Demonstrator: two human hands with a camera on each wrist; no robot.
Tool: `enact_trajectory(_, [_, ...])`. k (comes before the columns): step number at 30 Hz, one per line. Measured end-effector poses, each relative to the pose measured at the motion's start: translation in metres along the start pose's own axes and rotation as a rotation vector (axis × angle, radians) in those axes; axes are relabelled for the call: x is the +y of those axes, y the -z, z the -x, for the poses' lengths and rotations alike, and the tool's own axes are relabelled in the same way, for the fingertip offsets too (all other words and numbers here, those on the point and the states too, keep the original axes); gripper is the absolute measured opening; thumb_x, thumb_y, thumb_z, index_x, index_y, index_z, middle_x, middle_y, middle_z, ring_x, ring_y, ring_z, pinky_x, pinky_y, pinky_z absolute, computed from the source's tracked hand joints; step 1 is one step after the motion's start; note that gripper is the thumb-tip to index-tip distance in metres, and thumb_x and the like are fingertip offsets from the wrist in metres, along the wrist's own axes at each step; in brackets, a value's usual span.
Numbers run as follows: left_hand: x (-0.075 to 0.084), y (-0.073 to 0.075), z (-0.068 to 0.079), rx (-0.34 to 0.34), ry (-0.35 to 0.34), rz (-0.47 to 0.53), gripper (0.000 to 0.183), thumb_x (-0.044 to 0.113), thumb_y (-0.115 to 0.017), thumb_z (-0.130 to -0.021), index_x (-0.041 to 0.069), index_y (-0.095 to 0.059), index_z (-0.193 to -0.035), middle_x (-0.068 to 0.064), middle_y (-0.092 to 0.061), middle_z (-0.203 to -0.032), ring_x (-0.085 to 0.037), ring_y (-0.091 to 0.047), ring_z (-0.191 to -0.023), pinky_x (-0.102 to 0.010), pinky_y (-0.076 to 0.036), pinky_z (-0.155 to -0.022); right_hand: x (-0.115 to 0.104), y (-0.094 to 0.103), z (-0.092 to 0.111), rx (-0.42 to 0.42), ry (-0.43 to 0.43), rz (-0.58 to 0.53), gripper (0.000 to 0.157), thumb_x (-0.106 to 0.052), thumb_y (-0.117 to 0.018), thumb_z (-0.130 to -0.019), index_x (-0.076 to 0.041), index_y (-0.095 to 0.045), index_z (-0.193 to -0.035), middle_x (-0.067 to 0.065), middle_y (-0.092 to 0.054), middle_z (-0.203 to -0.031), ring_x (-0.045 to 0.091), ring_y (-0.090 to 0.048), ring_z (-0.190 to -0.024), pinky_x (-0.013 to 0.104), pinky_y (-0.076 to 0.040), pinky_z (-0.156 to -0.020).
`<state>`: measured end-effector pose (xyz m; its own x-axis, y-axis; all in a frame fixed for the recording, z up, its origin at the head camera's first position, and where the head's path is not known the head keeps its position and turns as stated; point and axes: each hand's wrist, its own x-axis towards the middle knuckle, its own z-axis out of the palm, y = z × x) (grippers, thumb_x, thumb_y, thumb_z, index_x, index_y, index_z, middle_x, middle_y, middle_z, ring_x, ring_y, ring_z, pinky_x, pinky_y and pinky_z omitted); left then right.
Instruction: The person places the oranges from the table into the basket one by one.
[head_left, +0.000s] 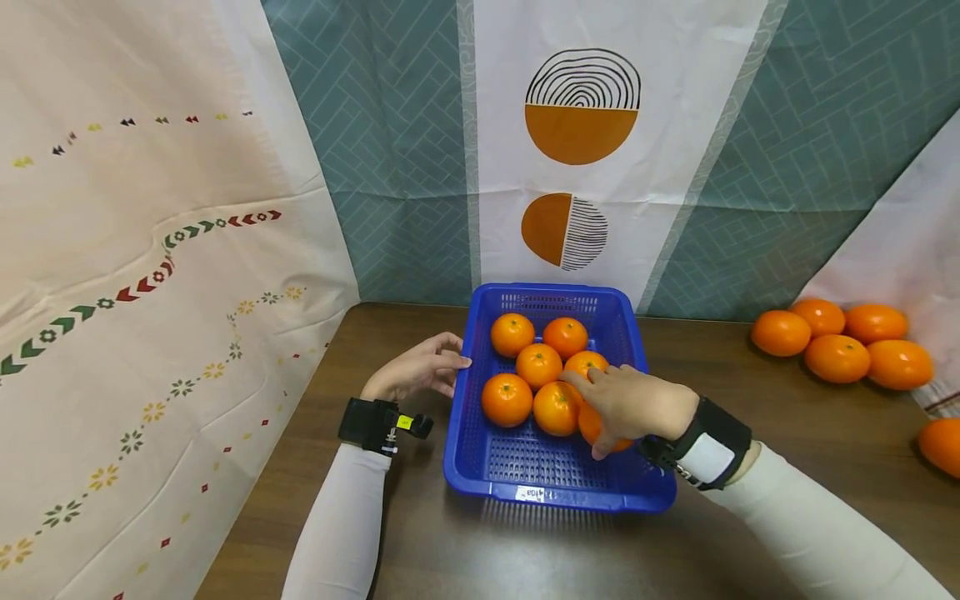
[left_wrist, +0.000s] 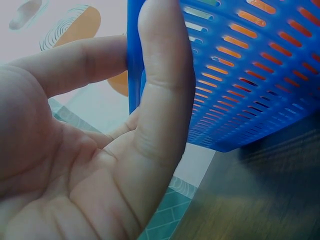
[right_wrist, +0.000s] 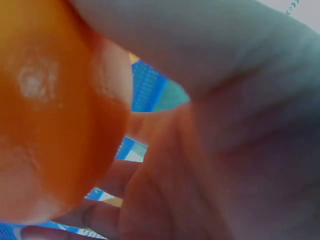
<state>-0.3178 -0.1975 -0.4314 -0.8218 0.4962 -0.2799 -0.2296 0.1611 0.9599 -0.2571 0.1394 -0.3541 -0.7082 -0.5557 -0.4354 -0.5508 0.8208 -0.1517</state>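
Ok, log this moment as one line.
left hand: holds blue basket by rim | right hand: grips orange inside basket | basket: more oranges | table oranges: right side

1. Head view: fairly bright, even light, mostly sharp. Oranges [head_left: 837, 358] near the far right corner of the desk [head_left: 705, 350] carry small top highlights, suggesting overhead light.
2. Pale glare on the desk's near side; slotted shadow below the blue basket's [head_left: 600, 502] front rim.
3. Left wrist: hazy; backdrop cloth [left_wrist: 30, 50] washed out, desk dark under the basket.
4. Right wrist: dim, soft. Close orange [right_wrist: 50, 110] blurred, glare spot; right hand [right_wrist: 225, 140] shadowed.
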Motion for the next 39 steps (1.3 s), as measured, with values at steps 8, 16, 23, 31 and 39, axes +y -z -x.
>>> enact_trajectory(8, [0.0,0.0,0.001,0.002,-0.007,-0.004,0.035,0.012,-0.061,-0.104,0.002,-0.043,-0.132,-0.014,-0.068,-0.101,-0.025,-0.071,-0.081,-0.039,-0.065,-0.077,-0.006,-0.011,-0.001,-0.028,0.0,-0.043,0.123,-0.047,-0.097,-0.069,-0.011,-0.026,-0.163,0.012,-0.066,-0.114,0.033,-0.059,-0.104,0.057,-0.044,-0.107])
enact_trajectory(16, [0.001,-0.001,-0.001,0.001,-0.002,-0.008,0.036,0.013,-0.062,-0.104,0.001,-0.043,-0.132,-0.015,-0.067,-0.103,-0.025,-0.071,-0.082,-0.04,-0.065,-0.077,-0.006,-0.02,-0.002,-0.034,0.049,-0.054,0.121,-0.039,-0.096,-0.072,-0.016,-0.021,-0.163,0.013,-0.069,-0.121,0.031,-0.061,-0.114,0.056,-0.039,-0.114])
enact_trajectory(23, [0.001,-0.002,-0.001,-0.004,0.003,0.003,0.035,0.011,-0.061,-0.104,0.001,-0.043,-0.132,-0.015,-0.069,-0.102,-0.025,-0.072,-0.081,-0.04,-0.065,-0.076,0.002,-0.008,0.002,-0.034,0.064,-0.148,0.112,-0.041,-0.092,-0.077,-0.022,-0.025,-0.164,0.003,-0.066,-0.108,0.022,-0.06,-0.094,0.047,-0.052,-0.098])
enact_trajectory(31, [-0.001,-0.002,0.0,-0.004,-0.001,0.004,0.035,0.012,-0.061,-0.103,0.002,-0.043,-0.131,-0.014,-0.071,-0.101,-0.024,-0.072,-0.081,-0.041,-0.065,-0.076,0.011,0.003,0.001,0.011,0.105,-0.176,0.097,-0.043,-0.081,-0.09,-0.021,-0.025,-0.165,0.012,-0.066,-0.135,0.037,-0.062,-0.116,0.063,-0.046,-0.106])
enact_trajectory(39, [0.0,-0.001,-0.001,-0.005,0.004,0.01,0.035,0.011,-0.061,-0.103,0.002,-0.043,-0.132,-0.015,-0.07,-0.1,-0.025,-0.072,-0.08,-0.04,-0.065,-0.076,0.019,0.0,-0.002,0.169,0.213,-0.11,0.073,-0.035,-0.069,-0.101,-0.009,-0.035,-0.161,0.005,-0.07,-0.108,0.019,-0.064,-0.088,0.045,-0.057,-0.09])
